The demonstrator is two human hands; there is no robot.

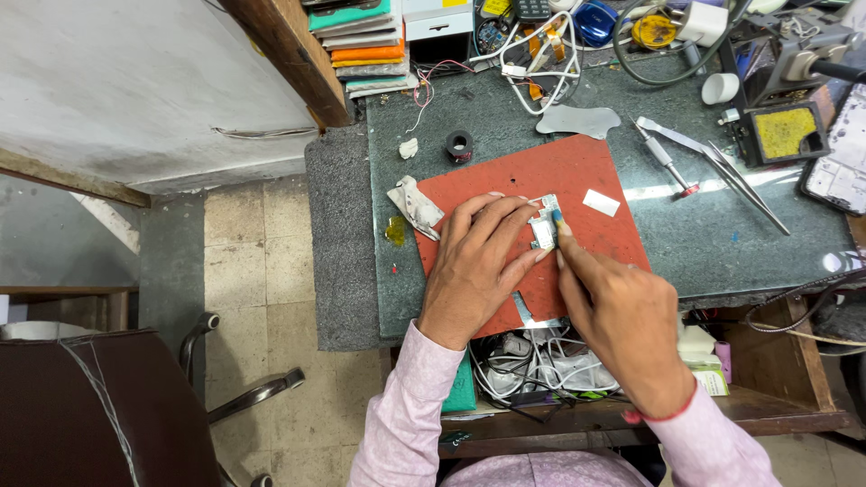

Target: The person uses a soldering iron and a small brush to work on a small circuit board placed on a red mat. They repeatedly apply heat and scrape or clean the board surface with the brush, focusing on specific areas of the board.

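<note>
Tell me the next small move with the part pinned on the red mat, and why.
Probably press on with the tool tip: the left hand pins the small metal part on the red mat, and the right hand holds a thin tool at it.

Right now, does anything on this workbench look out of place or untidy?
Mostly ordinary repair clutter. The left hand pins a small metal part on the red mat; the right hand works on it with a tool. A metal strip hangs over the mat's front edge, and white cables lie tangled below the bench.
</note>
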